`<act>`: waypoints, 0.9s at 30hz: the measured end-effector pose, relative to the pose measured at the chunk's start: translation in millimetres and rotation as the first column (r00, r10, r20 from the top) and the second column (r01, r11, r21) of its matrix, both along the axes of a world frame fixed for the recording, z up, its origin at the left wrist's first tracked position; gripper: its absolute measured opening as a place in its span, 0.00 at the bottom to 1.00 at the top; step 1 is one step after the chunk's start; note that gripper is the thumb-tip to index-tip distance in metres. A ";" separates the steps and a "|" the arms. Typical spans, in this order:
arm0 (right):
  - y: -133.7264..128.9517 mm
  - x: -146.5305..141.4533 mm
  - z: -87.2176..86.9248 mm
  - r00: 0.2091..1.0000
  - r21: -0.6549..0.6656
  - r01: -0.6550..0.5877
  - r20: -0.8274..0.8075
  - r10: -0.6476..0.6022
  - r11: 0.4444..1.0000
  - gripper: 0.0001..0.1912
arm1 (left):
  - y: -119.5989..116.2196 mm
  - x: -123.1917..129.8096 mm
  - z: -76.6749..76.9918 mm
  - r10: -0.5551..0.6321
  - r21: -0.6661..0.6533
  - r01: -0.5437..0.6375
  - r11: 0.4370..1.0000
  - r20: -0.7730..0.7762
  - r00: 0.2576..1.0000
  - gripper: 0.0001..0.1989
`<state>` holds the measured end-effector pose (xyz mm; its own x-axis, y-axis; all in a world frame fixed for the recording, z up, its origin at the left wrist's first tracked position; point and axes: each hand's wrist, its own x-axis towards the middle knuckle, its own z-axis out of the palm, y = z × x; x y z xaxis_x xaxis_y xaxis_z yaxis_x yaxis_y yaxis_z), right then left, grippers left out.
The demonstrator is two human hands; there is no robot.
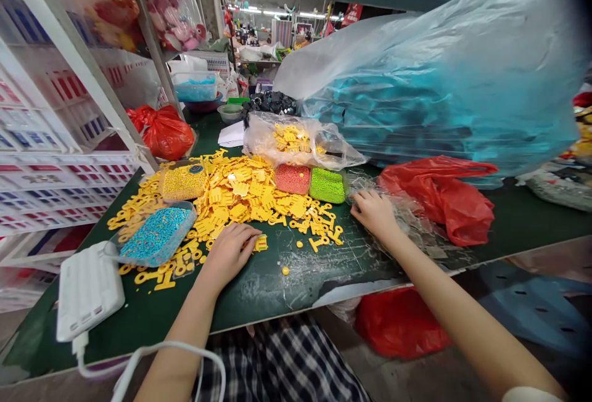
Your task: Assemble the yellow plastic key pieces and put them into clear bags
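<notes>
My left hand (234, 253) rests low over the green tabletop, its fingers closed on a small yellow plastic piece (261, 242) with coloured rows in it. Behind it spreads a heap of flat yellow plastic parts (240, 189). My right hand (375, 209) reaches to a pile of clear plastic pieces (416, 229), fingers bent down; what they pinch, if anything, is hidden. Close to that hand sits a tray of green beads (327, 185), beside a tray of red beads (292, 179). Yellow beads (184, 181) and blue beads (155, 233) fill two trays at the left.
A white power bank (90, 291) with a cable lies at the left edge. Red plastic bags (444, 198) lie at right, below a large bag of blue parts (393, 112). A clear bag of yellow parts (296, 140) lies behind the heap. One loose yellow bead (285, 270) is near the front.
</notes>
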<state>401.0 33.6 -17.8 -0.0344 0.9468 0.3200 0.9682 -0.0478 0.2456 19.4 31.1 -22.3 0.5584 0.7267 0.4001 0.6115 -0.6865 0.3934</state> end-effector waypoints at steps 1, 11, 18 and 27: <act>0.5 1.2 1.1 1.000 0.019 0.006 0.000 -0.006 1.000 0.14 | -0.2 0.0 0.3 0.000 0.006 0.000 1.000 0.003 1.000 0.12; -2.7 22.6 17.0 0.974 0.172 0.215 -0.114 -0.197 0.961 0.17 | -1.1 0.9 2.8 -0.004 0.020 0.003 1.000 0.027 1.000 0.13; -3.0 27.5 25.5 0.954 0.199 0.246 -0.223 -0.201 0.948 0.20 | -0.2 0.6 2.6 -0.009 0.022 0.008 1.000 0.026 1.000 0.14; 4.6 22.3 14.5 0.987 -0.010 0.057 -0.148 -0.058 0.998 0.21 | 1.9 0.4 -1.2 -0.013 0.008 0.013 1.000 0.010 1.000 0.14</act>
<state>423.2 38.2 -3.3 0.0674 0.9478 0.3116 0.9896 -0.1032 0.0999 19.8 32.9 -23.5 0.5638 0.7161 0.4116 0.5987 -0.6976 0.3935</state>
